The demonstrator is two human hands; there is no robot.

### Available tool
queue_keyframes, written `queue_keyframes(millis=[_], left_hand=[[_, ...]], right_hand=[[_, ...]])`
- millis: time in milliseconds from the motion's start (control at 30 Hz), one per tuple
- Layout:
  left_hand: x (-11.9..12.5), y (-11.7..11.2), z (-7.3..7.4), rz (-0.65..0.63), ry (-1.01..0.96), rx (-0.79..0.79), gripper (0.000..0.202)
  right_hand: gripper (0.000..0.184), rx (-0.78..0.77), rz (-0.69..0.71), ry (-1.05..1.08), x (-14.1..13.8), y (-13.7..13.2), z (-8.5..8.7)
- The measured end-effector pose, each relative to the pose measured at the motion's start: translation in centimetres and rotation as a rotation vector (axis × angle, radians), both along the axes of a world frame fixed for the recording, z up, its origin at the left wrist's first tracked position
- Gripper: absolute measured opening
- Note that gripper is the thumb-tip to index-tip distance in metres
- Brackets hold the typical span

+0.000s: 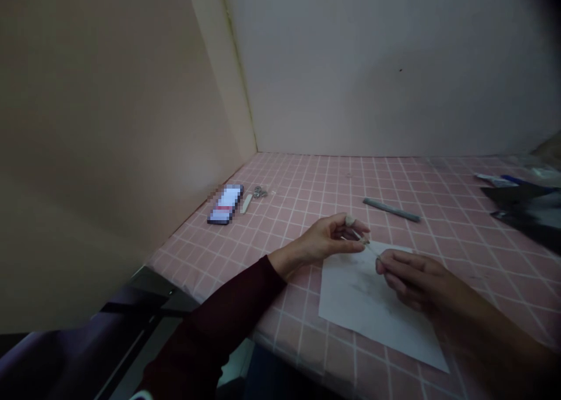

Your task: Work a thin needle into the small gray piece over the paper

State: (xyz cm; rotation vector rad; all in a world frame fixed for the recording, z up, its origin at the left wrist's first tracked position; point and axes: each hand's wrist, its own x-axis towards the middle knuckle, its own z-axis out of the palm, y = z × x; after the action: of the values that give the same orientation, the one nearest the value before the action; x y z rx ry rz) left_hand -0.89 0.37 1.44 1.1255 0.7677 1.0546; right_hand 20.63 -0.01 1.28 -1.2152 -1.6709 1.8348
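My left hand (331, 239) hovers over the pink checked table (307, 201), fingers pinched on one end of a thin pale strand (367, 245) and a small whitish bit. My right hand (414, 280) rests on a white sheet of paper (363, 303), its fingers curled and pinching the strand's other end. The two hands are a few centimetres apart above the paper's upper edge. What the strand is I cannot make out. A dark red sleeve covers my left forearm.
A phone (225, 204) lies at the table's left, with a small white stick (246, 202) and small scissors (259, 192) beside it. A grey bar (391, 209) lies behind the hands. Dark bags and pens (526, 204) crowd the right. Walls close the left and back.
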Motion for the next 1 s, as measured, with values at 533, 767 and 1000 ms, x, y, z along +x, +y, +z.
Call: queue_keyframes(millis=[533,767,1000], left_hand=[[0.0,0.2,-0.5,0.028,0.036,-0.026,0.042],[0.0,-0.1,-0.4,0.061,0.042,-0.057,0.039],[-0.2,0.4,-1.1,0.05,0.041,-0.017,0.041]], right_hand=[[0.04,0.068,0.017,-0.033,0.0,0.1,-0.5],[0.034,0.547,0.061,-0.172,0.0,-0.2,-1.0],[0.034,0.302,0.004,-0.042,-0.3,-0.3,-0.2]])
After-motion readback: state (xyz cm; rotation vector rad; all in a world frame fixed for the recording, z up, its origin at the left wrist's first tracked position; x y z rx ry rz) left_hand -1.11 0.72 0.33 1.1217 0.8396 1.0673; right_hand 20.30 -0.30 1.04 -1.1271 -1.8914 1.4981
